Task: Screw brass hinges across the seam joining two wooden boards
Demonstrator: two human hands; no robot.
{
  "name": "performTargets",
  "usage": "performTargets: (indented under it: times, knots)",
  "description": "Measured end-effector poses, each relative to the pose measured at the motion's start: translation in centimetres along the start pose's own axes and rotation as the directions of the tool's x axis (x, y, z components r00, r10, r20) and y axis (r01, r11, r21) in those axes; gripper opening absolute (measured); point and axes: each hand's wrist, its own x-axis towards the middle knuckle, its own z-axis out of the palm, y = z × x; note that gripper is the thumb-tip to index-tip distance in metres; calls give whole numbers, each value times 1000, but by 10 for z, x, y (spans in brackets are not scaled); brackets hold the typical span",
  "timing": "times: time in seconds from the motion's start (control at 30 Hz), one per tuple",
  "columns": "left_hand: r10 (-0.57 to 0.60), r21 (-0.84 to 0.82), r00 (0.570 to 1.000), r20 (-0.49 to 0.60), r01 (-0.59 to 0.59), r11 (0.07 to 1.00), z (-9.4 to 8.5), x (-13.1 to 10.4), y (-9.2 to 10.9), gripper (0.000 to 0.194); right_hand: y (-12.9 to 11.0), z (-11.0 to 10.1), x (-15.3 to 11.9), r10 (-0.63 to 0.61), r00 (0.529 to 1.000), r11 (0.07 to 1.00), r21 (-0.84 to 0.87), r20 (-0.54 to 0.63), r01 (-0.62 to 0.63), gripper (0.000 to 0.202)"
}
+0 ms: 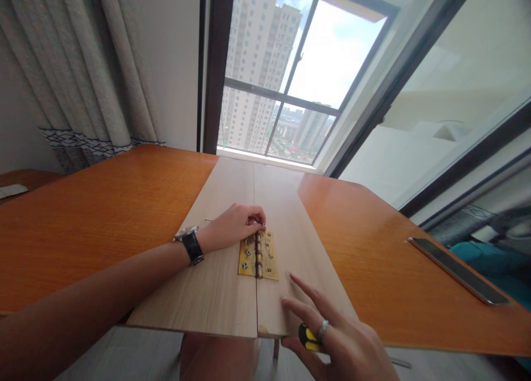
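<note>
My left hand (243, 222), with a watch on its wrist, bends over the far end of a brass hinge (269, 259). Its thumb and index finger pinch a small shiny piece that looks like a screw (264, 225). The hinge lies unfolded across the seam of two pale wooden boards (215, 298). Screw heads show in its left leaf; the right leaf has several holes. Beside the near right corner of the hinge is my right hand (338, 325), index and middle fingers stretched out. It holds a yellow and black screwdriver handle (310, 337) against the palm; the shaft is hidden.
The boards rest on an orange-brown wooden table (136, 204). A loose screw (208, 220) lies on the left board. A phone (458, 270) lies at the table's right edge. A window (286, 99) stands behind, a grey curtain (91, 66) at left.
</note>
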Motion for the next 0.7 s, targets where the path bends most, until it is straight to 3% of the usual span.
performTargets:
  times: [0.3,0.7]
  knots:
    - [7,10,1000,-9,-7,1000,-1,-1,1,7,5,3,-8,-125,992,988,-95,-1,125,37]
    - [5,45,1000,-9,-4,999,-2,-1,4,9,3,5,-12,-118,993,987,-111,-22,114,36]
